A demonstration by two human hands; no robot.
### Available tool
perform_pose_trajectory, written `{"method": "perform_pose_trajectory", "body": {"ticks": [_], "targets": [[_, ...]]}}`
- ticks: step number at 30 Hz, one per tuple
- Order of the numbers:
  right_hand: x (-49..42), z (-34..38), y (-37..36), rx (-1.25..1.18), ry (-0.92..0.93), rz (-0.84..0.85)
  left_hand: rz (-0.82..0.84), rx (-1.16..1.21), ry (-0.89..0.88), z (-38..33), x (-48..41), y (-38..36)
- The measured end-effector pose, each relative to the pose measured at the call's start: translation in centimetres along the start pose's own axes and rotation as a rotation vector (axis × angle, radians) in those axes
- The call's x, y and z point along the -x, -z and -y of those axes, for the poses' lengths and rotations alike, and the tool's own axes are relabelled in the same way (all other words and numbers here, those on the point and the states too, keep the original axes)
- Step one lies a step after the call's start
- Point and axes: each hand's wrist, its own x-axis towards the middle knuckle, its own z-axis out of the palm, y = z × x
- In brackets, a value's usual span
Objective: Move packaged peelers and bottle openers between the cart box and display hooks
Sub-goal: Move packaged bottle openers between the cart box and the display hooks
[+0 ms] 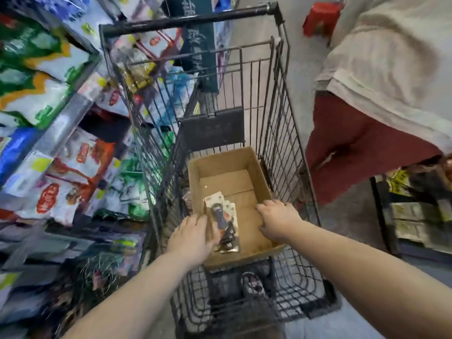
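Two bare forearms reach from six o'clock into one wire cart (288,143). The left hand (193,237) lies over the left wall of the single cardboard box (259,177), its fingers curled loosely against a small stack of packaged peelers and bottle openers (223,222); how many cards the stack holds cannot be told. The right hand (277,220) rests at three o'clock of that stack, fingers slightly spread, touching the box's right wall and holding nothing. The box floor beyond the stack, toward twelve o'clock, lies bare. Shelves of bagged goods (56,152) crowd the cart at nine o'clock; another person (381,99) stands at two o'clock.
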Motion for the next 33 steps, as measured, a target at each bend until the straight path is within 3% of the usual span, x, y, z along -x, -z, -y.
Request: {"method": "perform_pose_trajectory", "body": {"ticks": [5,11,15,23,29,33], "targets": [[-7.4,-0.9,-3.1,-0.048,0.019,0.098,0.117,0.21,0.161,-0.7,-6.0,-4.0],[-15.7,0.3,-8.3,-0.242,-0.008,0.194,0.143,0.551,0.385,-0.2,-12.0,-9.9],[-19.1,1.8,-12.1,-0.34,-0.025,0.233,0.105,0.576,0.472,0.9,-14.7,-13.0],[-23.2,3.1,-17.1,-0.556,-0.241,0.139,0.095,0.751,0.573,1.8,-19.0,-17.0],[-23.0,0.3,-18.3,-0.791,-0.326,0.181,0.111,0.768,0.612,1.5,-19.6,-17.9],[-21.9,-2.6,-17.7,-0.985,-0.423,0.131,0.08,0.652,0.674,0.6,-20.4,-18.4]]}}
